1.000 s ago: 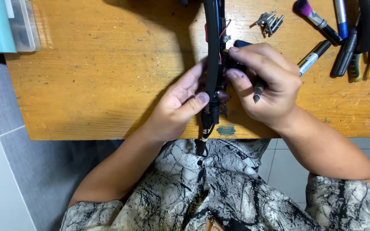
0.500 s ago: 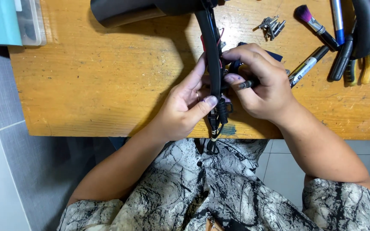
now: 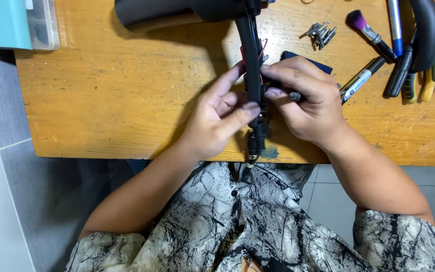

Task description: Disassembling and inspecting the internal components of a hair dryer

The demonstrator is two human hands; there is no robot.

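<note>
- Both hands had slid a little lower on the table since a moment before, and more of the fat black tube (image 3: 177, 11) at the top had come into view.
- The left hand (image 3: 216, 117) was closed on the long thin black arm (image 3: 251, 55), with its thumb pressed on the front.
- The right hand (image 3: 305, 98) was closed around a small dark tool (image 3: 295, 96), with its fingers against the black arm too.
- The black arm stood over the near edge of the wooden table (image 3: 101, 100), between the two hands, with red wires (image 3: 263, 49) by it.
- That small shift looked like a better grip for the fiddly work on the arm.
- Near the right hand lay a marker pen (image 3: 361, 80), a purple brush (image 3: 368, 31), some little metal bits (image 3: 320, 32) and pliers (image 3: 426, 75).
</note>
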